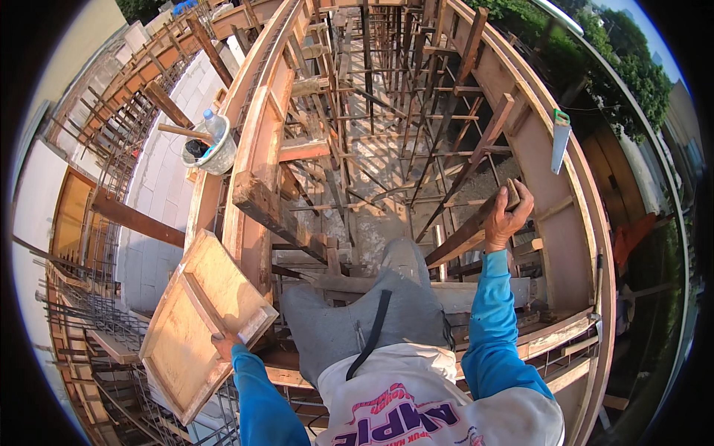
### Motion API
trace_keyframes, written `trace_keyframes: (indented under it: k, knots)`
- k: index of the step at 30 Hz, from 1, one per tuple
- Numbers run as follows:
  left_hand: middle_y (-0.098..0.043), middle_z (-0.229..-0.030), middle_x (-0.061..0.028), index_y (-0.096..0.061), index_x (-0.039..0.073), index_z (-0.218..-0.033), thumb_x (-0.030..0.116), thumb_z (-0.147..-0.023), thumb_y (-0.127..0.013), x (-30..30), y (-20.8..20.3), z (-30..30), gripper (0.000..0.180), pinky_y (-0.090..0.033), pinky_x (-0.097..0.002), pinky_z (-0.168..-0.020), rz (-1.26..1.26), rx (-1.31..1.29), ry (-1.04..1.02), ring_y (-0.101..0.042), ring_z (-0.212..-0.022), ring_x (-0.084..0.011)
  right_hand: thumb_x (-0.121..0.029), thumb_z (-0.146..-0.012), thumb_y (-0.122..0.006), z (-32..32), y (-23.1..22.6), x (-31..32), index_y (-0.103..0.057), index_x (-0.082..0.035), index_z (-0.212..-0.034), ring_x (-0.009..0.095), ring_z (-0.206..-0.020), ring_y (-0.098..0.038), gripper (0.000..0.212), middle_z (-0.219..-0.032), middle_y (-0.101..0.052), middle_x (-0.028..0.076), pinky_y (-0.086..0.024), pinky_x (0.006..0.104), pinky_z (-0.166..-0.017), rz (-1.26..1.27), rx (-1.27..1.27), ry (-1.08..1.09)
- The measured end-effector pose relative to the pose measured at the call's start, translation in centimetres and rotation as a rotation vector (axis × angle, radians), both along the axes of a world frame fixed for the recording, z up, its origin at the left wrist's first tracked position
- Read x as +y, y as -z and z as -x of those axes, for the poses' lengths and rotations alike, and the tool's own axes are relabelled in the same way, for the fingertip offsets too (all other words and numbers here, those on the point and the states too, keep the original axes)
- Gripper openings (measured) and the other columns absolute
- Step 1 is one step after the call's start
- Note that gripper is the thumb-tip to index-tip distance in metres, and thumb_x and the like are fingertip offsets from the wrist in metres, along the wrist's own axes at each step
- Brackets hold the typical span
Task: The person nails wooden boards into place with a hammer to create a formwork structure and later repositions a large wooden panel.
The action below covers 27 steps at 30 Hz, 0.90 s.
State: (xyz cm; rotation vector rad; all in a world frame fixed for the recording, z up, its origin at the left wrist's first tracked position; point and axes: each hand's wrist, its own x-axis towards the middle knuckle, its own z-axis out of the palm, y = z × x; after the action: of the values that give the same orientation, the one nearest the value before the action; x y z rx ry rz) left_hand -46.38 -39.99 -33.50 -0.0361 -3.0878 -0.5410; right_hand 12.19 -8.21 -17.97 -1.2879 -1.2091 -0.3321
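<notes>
My left hand (226,346) is closed on the batten of a framed plywood panel (199,297), which hangs tilted at my left side beside the formwork. With my right arm stretched forward, my right hand (509,215) grips the top end of a dark timber post (468,229) that slants up from below. Its fingers bend over the post's end. Across from it, another rough timber (277,215) juts out from the left formwork wall. Part of the left fingers is hidden behind the panel's batten.
A white bucket (213,157) holding a bottle and a wooden handle sits by the left formwork (256,134). A handsaw (561,143) with a green handle hangs on the right formwork wall (559,186). Many props stand below, far down. Rebar (78,308) sticks out at left.
</notes>
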Motion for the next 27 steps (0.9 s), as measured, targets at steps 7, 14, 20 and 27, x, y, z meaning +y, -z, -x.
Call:
trace_keyframes:
  k: [7,14,20,27]
  knots:
    - [-0.061,-0.119,-0.0203,-0.05,0.005,-0.128,0.042,-0.085,-0.055,-0.3,1.1,0.2,0.057,-0.041,-0.0459,-0.096,-0.002,0.026,0.031,-0.058,-0.108,-0.0397,-0.023,-0.088,-0.065,-1.1,0.1,-0.4,-0.059,-0.002,-0.109,0.03,-0.101,-0.053,0.03,-0.106,-0.059,0.013,-0.04,0.0397,-0.092,-0.011,-0.02,0.008]
    - [-0.062,-0.118,-0.0207,-0.051,0.004,-0.126,0.041,-0.085,-0.055,0.8,2.3,-0.2,0.056,-0.037,-0.0486,-0.1,0.008,0.049,0.033,-0.058,-0.108,-0.0397,-0.016,-0.084,-0.066,-1.6,-0.4,0.3,-0.059,-0.003,-0.107,0.032,-0.102,-0.054,0.027,-0.107,-0.061,0.013,-0.041,0.042,-0.09,-0.015,-0.024,0.016]
    - [-0.062,-0.119,-0.0174,-0.05,0.01,-0.129,0.041,-0.085,-0.056,-0.5,-0.7,0.3,0.054,-0.011,-0.0569,-0.113,-0.02,0.089,-0.071,-0.058,-0.111,-0.0347,-0.021,-0.09,-0.062,1.4,0.2,0.4,-0.057,0.001,-0.11,0.029,-0.099,-0.054,0.03,-0.107,-0.059,0.014,-0.041,0.0409,-0.091,0.023,0.06,-0.028]
    - [-0.062,-0.116,-0.0148,-0.048,0.009,-0.129,0.038,-0.081,-0.062,1.1,-0.1,0.0,0.057,-0.004,-0.0565,-0.115,-0.05,0.026,-0.049,-0.057,-0.111,-0.0307,-0.026,-0.093,-0.062,-2.2,1.2,-0.7,-0.059,0.005,-0.108,0.031,-0.096,-0.059,0.035,-0.104,-0.061,0.018,-0.047,0.0399,-0.086,0.033,-0.092,0.036]
